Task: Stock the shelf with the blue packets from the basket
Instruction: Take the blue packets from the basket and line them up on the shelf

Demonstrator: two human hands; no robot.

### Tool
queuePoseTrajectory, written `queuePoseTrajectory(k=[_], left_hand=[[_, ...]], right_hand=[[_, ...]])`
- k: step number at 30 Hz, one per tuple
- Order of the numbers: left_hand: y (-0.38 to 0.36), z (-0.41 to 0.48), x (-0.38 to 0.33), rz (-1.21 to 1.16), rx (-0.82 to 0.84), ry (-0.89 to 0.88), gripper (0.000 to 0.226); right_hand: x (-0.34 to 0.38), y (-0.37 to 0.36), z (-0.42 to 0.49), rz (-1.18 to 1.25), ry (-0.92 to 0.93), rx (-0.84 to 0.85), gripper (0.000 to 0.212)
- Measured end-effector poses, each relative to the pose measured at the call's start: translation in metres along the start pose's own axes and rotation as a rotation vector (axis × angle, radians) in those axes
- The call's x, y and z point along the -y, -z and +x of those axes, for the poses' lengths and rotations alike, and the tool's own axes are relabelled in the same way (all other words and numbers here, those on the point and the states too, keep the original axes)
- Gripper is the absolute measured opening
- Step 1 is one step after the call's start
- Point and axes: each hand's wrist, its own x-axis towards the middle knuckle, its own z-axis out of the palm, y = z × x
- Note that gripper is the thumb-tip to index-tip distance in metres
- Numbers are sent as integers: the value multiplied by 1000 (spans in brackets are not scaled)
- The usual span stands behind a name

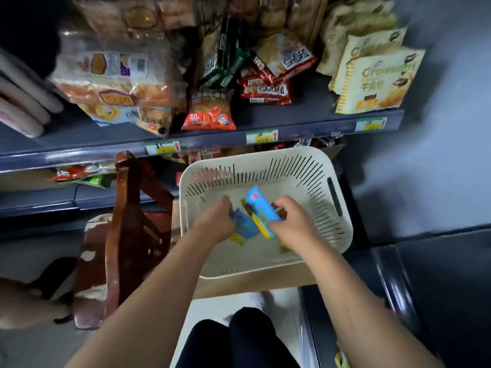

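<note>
A cream slotted basket sits below the shelf on a cardboard box. Both my hands are inside it. My left hand grips a blue and yellow packet lying low in the basket. My right hand grips a second blue packet, which stands tilted upward between the hands. A bit of another yellow-green packet shows under my right wrist. The grey shelf above holds snack bags, with bare shelf in front of the bags.
A worn brown wooden chair stands left of the basket. Red snack bags, croissant bags and bread packs fill the shelf. Price tags line its front edge. A dark cabinet is at right. My legs are below.
</note>
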Motion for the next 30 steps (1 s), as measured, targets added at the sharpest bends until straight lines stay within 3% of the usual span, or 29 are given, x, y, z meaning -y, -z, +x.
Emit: queuePoseTrajectory(k=[4, 11, 18, 30], left_hand=[[34, -48, -27, -258, -114, -63, 32], [69, -147, -56, -427, -79, -300, 30], [78, -265, -76, -618, 130, -512, 34], [12, -485, -209, -598, 578, -985, 26]], right_hand=[[12, 40, -58, 184, 76, -203, 33], [44, 77, -173, 375, 216, -543, 36], [39, 79, -338, 452, 286, -830, 34], [-30, 123, -652, 341, 177, -1425, 31]])
